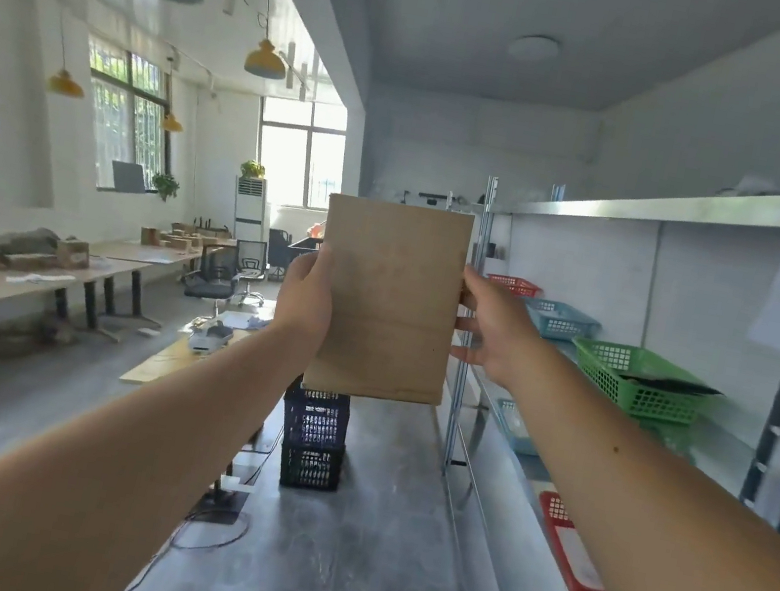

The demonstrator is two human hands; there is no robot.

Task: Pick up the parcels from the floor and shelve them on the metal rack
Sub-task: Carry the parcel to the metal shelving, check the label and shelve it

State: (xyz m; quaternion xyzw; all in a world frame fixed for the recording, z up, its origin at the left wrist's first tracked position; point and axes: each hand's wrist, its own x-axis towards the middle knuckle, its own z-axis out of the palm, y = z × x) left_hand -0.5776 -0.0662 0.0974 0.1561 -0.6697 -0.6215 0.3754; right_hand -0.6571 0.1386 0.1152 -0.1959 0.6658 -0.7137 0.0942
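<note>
A plain brown cardboard parcel (389, 300) is held up at chest height in front of me, its flat face toward the camera. My left hand (307, 296) grips its left edge, thumb on the near face. On the right edge, my right hand (493, 332) holds the parcel with fingers wrapped behind it. The metal rack (653, 211) runs along the right wall, just right of the parcel. No parcels on the floor are in sight.
On the rack sit a red basket (515, 284), a blue basket (562, 319), a green basket (644, 379) and a lower red tray (576, 557). Two stacked dark crates (313, 438) stand in the aisle ahead. Desks and chairs fill the left side.
</note>
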